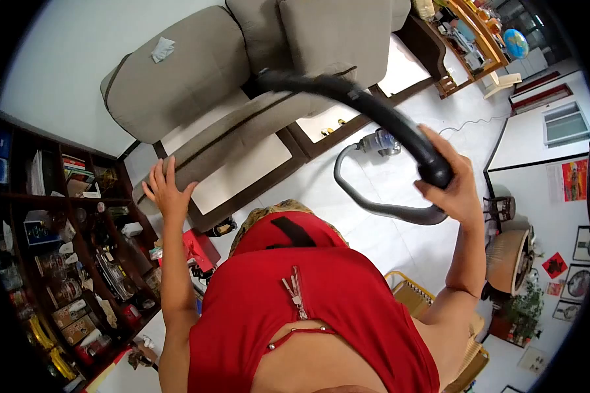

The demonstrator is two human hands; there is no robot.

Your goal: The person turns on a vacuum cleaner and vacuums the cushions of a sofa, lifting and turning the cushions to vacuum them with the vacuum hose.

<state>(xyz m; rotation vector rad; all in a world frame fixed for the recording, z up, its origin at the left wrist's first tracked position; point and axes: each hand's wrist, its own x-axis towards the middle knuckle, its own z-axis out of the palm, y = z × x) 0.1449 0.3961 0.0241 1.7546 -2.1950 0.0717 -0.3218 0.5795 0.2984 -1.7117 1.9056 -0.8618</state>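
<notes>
My right hand (455,183) is wrapped round the black handle tube of a vacuum cleaner (373,108), whose far end reaches up to the left over the sofa. From the grip, a grey hose (357,196) curves down and back to the vacuum's body (381,142) on the floor. Spread-fingered, my left hand (168,190) is beside the end of a long grey cushion (233,137) on the sofa frame; I cannot tell whether it touches. Larger grey cushions (183,72) lean at the back, one with a crumpled white cloth (162,50) on it.
A dark shelf unit (59,203) packed with small items stands at the left. A red box (200,250) is near the sofa's front corner. At right are a large planter (507,262) and a yellow-framed chair (410,288). A cord (472,122) crosses the white floor (301,187).
</notes>
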